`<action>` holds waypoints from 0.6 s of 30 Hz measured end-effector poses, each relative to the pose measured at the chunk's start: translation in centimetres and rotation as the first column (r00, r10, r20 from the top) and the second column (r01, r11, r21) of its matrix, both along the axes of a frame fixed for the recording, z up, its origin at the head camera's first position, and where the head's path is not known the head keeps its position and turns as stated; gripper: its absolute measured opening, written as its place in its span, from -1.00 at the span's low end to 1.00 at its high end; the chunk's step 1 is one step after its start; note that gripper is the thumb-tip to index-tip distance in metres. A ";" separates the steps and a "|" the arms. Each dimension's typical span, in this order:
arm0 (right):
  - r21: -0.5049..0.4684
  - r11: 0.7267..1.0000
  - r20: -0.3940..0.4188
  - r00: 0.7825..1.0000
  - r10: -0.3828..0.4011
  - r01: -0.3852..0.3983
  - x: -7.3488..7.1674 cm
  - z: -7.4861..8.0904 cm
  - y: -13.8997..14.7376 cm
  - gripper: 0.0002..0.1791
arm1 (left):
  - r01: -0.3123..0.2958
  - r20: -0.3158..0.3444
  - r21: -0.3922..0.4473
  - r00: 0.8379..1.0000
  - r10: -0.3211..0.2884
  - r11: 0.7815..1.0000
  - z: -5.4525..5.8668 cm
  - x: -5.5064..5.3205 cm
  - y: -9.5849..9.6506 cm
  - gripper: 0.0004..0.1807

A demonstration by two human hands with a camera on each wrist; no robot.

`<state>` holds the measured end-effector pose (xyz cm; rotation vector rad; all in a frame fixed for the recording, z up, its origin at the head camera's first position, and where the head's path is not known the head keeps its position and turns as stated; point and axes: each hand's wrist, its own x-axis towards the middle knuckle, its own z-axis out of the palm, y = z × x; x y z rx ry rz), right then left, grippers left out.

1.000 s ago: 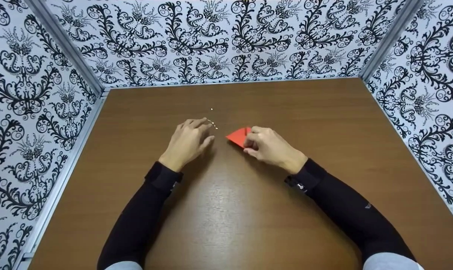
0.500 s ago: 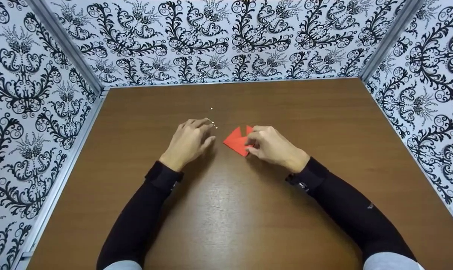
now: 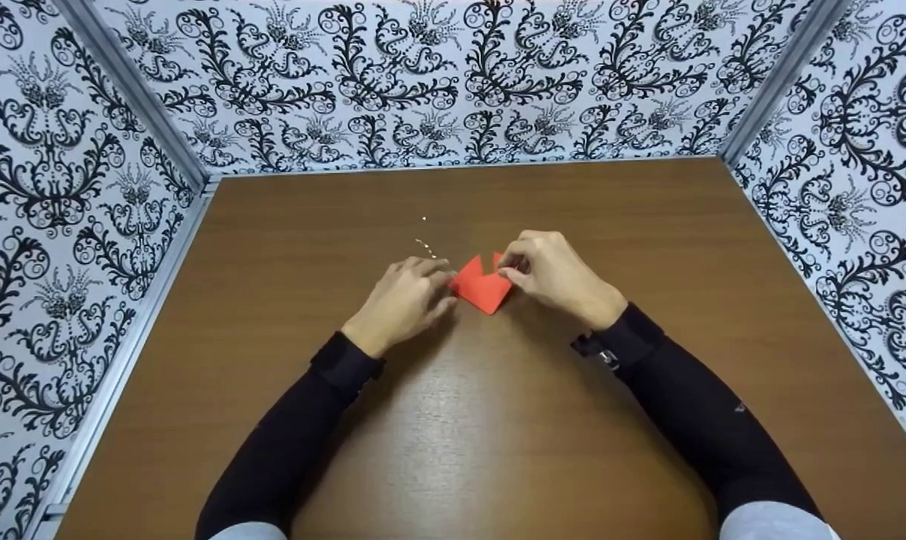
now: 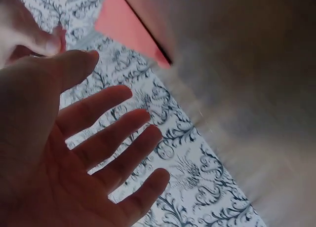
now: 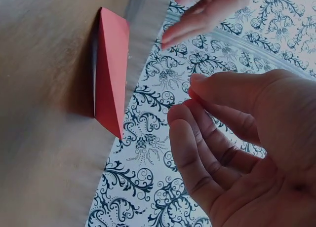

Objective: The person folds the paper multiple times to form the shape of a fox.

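Observation:
A folded red paper [image 3: 484, 291] with a notch in its far edge lies on the brown table [image 3: 453, 420]. In the right wrist view the red paper [image 5: 111, 76] shows slanted folds and a dark gap along one side. My left hand [image 3: 408, 300] is at its left corner, which the fingertips overlap in the head view. Its fingers [image 4: 113, 108] are extended and spread. My right hand [image 3: 550, 274] hovers by the far right point of the paper, fingers loosely bent and the thumb tip close to the index finger [image 5: 192, 92]. The right wrist view has it apart from the paper.
Patterned black-and-white panels [image 3: 438, 82] stand behind the table and along both sides, joined by grey metal posts [image 3: 134, 94]. Small bright specks [image 3: 425, 246] dot the tabletop beyond the left hand.
The paper has turned flatter toward the camera, showing its notch and near corner. My left hand has come right to its left corner. My right hand has shifted slightly up and lost its hold.

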<state>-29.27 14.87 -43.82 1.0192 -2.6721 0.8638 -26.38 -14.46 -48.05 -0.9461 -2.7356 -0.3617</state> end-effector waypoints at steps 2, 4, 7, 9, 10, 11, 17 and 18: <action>0.001 1.000 0.013 1.000 -0.009 0.009 -0.1 0.1 -0.1 -0.94 | 0.032 0.014 -0.020 0.999 -0.032 0.999 -0.1 0.3 0.5 -0.56; 0.003 1.000 0.021 1.000 -0.017 0.017 -0.3 0.1 -0.2 -0.94 | 0.057 0.032 -0.038 0.998 -0.056 0.998 -0.2 0.6 1.0 -0.57; 0.015 0.999 0.035 0.999 -0.033 0.033 -0.6 -0.1 -0.4 -0.94 | 0.085 0.054 -0.069 0.995 -0.081 0.994 -0.4 1.0 1.7 -0.54; 0.023 0.999 0.042 0.998 -0.043 0.042 -0.8 -0.3 -0.4 -0.94 | 0.105 0.072 -0.086 0.992 -0.099 0.991 -0.5 1.1 2.0 -0.51; 0.028 0.999 0.048 0.998 -0.048 0.047 -0.9 -0.4 -0.5 -0.94 | 0.115 0.080 -0.095 0.991 -0.107 0.989 -0.6 1.2 2.2 -0.50; 0.034 0.998 0.051 0.997 -0.052 0.050 -0.9 -0.4 -0.5 -0.94 | 0.124 0.086 -0.103 0.990 -0.115 0.987 -0.7 1.2 2.3 -0.49; 0.062 0.997 0.059 0.997 -0.055 0.052 -1.2 -0.9 -0.7 -0.94 | 0.152 0.135 -0.141 0.982 -0.133 0.978 -1.1 1.2 2.4 -0.46; 0.072 0.996 0.062 0.996 -0.058 0.054 -1.2 -0.9 -0.7 -0.94 | 0.155 0.142 -0.144 0.981 -0.135 0.977 -1.1 1.2 2.4 -0.46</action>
